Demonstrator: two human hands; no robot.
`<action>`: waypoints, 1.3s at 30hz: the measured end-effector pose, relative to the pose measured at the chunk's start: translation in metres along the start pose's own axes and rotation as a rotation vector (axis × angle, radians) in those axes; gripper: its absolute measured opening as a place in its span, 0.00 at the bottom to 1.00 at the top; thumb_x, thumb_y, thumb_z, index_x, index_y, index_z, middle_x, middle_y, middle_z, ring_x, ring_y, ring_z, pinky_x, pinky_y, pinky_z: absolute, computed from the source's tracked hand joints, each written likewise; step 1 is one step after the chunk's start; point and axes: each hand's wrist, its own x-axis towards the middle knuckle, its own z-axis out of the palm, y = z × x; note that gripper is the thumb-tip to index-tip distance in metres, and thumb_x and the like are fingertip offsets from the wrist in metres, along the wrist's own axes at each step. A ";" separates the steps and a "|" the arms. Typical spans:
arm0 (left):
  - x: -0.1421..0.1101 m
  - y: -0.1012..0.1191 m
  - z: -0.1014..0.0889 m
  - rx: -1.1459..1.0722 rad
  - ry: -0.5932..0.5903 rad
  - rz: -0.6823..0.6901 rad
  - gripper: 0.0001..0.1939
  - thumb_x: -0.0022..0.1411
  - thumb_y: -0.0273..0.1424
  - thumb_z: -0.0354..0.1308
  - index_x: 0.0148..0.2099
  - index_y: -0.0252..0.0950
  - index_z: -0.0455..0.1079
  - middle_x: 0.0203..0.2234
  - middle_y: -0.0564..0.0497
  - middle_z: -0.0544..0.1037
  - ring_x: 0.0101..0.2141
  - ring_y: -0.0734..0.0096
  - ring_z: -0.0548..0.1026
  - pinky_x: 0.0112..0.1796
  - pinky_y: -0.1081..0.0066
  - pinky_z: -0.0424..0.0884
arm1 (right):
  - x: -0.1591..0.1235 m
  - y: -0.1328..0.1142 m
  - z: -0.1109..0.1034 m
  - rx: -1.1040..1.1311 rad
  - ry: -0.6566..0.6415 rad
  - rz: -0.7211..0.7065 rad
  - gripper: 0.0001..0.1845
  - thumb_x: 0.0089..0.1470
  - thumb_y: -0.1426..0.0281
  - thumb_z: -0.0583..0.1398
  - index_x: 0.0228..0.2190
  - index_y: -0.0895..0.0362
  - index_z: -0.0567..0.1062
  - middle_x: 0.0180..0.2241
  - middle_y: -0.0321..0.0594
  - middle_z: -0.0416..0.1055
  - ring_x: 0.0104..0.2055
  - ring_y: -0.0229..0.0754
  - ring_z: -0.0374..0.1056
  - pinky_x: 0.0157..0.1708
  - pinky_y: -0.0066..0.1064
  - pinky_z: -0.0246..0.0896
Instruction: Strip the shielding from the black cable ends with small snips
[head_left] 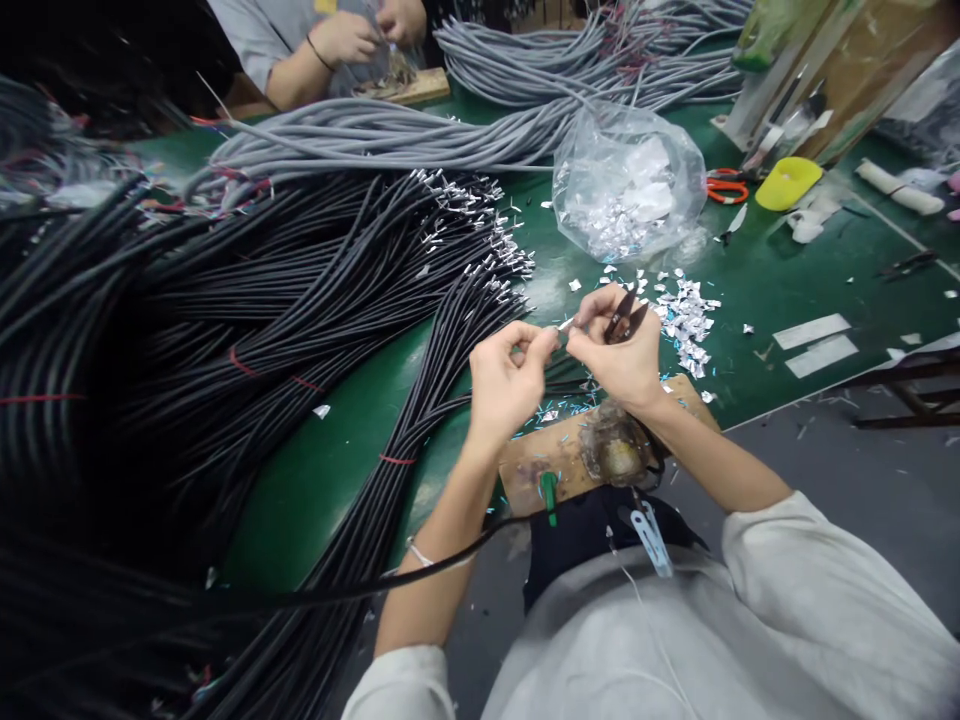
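Over the near edge of the green table, my left hand (510,375) pinches a cable end with a whitish, foil-like tip (565,325) between thumb and forefinger. My right hand (619,350) meets it there, thumb and fingertip close against the tip. Tucked in that same hand is a pair of dark thread snips (625,315), its blades pointing up and away from the cable. Most of the held cable is hidden by my hands. Left of them lies a thick bundle of black cables (442,370) with silvery stripped ends.
Below my hands is a wooden board (525,465) with a lumpy, hazy object (619,450). Foil scraps (686,320) and a plastic bag (630,190) lie beyond. Grey cables (360,135) cross the back. Orange-handled scissors (726,187) lie right; a co-worker's hands (349,40) work opposite.
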 end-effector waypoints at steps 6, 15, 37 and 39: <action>0.002 -0.001 -0.004 -0.089 -0.003 0.077 0.16 0.58 0.41 0.56 0.25 0.36 0.62 0.17 0.56 0.61 0.18 0.79 0.57 0.19 0.74 0.53 | -0.001 -0.002 0.002 0.091 -0.020 0.068 0.06 0.38 0.74 0.59 0.21 0.56 0.64 0.19 0.27 0.61 0.16 0.25 0.48 0.16 0.23 0.43; -0.004 -0.003 0.003 0.691 0.030 0.466 0.10 0.62 0.25 0.49 0.27 0.36 0.63 0.24 0.52 0.66 0.25 0.72 0.63 0.26 0.70 0.54 | 0.013 0.004 -0.006 0.094 -0.023 0.166 0.06 0.32 0.77 0.58 0.18 0.57 0.65 0.18 0.27 0.60 0.18 0.26 0.50 0.17 0.22 0.45; -0.001 0.004 -0.011 0.153 0.039 0.184 0.12 0.62 0.35 0.54 0.31 0.35 0.74 0.24 0.51 0.75 0.25 0.76 0.71 0.26 0.76 0.65 | 0.001 -0.005 -0.017 -0.109 -0.049 -0.157 0.12 0.48 0.70 0.64 0.37 0.55 0.79 0.30 0.37 0.79 0.28 0.36 0.73 0.22 0.27 0.65; -0.001 0.004 -0.010 0.146 0.085 0.191 0.09 0.60 0.35 0.56 0.32 0.35 0.73 0.24 0.51 0.74 0.25 0.76 0.71 0.26 0.76 0.66 | 0.001 -0.005 -0.016 -0.101 -0.057 -0.141 0.13 0.48 0.70 0.64 0.39 0.55 0.78 0.29 0.37 0.79 0.28 0.37 0.73 0.21 0.27 0.64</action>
